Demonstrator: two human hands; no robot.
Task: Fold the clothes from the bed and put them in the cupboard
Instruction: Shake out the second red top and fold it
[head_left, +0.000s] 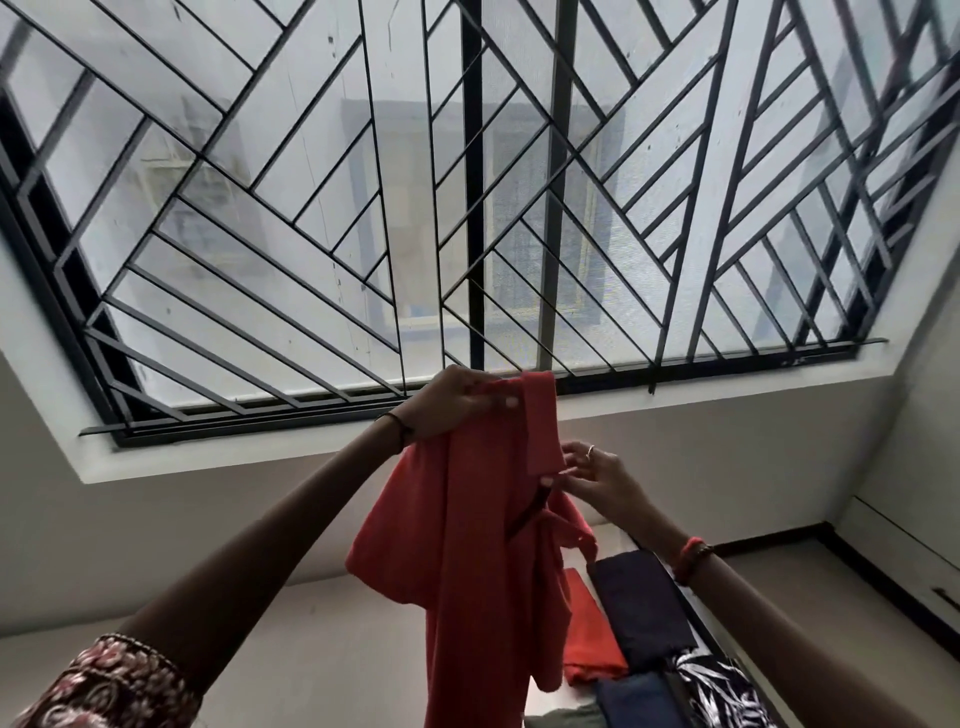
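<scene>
A coral-red collared shirt (467, 561) hangs in the air in front of me, below a barred window. My left hand (457, 402) grips its upper edge near the collar and holds it up. My right hand (597, 475) pinches the fabric by the collar opening, lower and to the right; a ring shows on one finger. The shirt's bottom runs out of the frame. Beneath it on the bed lie a folded orange-red garment (589, 639), a folded dark navy garment (641, 603), a blue one (631, 699) and a black-and-white patterned cloth (722, 691).
A large window with a black diagonal grille (467, 208) fills the upper view, with a white sill (675, 410) beneath. Pale walls surround it. A dark skirting band (769, 543) runs along the floor at right. The cupboard is out of view.
</scene>
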